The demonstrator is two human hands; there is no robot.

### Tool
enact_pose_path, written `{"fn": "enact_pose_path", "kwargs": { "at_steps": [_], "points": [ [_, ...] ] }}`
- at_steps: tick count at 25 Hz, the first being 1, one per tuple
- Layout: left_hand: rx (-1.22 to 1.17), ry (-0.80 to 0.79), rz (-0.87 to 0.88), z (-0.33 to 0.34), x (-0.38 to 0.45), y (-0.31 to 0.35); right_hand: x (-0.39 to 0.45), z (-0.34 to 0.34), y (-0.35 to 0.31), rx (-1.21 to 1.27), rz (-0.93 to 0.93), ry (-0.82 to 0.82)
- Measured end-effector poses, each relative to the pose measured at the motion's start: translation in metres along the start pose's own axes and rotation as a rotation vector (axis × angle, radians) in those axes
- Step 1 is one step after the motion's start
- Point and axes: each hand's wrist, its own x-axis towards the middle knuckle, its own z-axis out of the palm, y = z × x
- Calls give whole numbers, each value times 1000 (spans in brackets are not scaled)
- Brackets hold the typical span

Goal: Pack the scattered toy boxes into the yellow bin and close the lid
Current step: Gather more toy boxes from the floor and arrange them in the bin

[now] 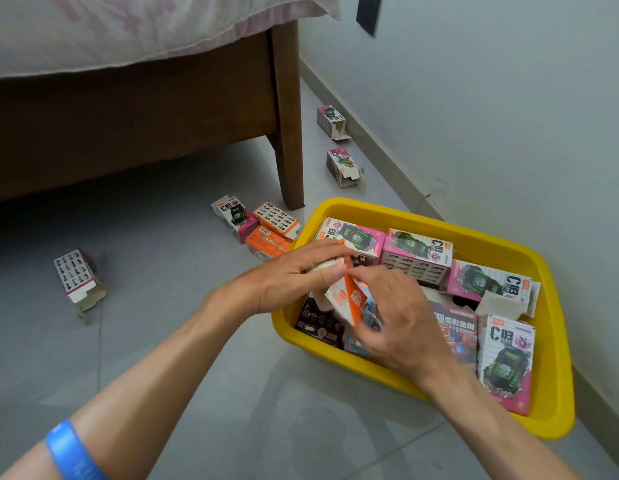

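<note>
The yellow bin [550, 368] stands on the floor at the right, with several toy boxes lying inside it. Over its left part, both hands hold one orange-and-white toy box [346, 299]. My left hand [294, 275] grips the box's upper end, and my right hand [401, 320] pinches its flap from the right. Loose boxes lie on the floor: a pink box [236, 217] and two orange boxes [275, 220] [266, 244] just left of the bin, and a white-and-pink box [78, 277] farther left. Two more pink boxes [330, 121] [344, 166] lie by the wall. No lid is in view.
A wooden bed frame with its leg [289, 126] stands behind the bin, a pale quilt hanging over it. The white wall and baseboard [398, 164] run along the right side. The floor is grey tile.
</note>
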Motion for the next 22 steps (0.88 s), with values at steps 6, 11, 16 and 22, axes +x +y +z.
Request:
{"fn": "enact_pose_path", "kwargs": {
  "at_steps": [6,11,16,22],
  "points": [
    [222,69,118,6,-2,-1,6,2,-18,460,351,58],
    [810,60,134,16,-5,-10,-7,-7,-10,277,104,-371],
    [655,-39,73,3,-7,-9,7,-10,-1,228,30,-154],
    [371,-287,-50,-11,-4,-6,16,-21,9,137,-188,-330]
  ]
}}
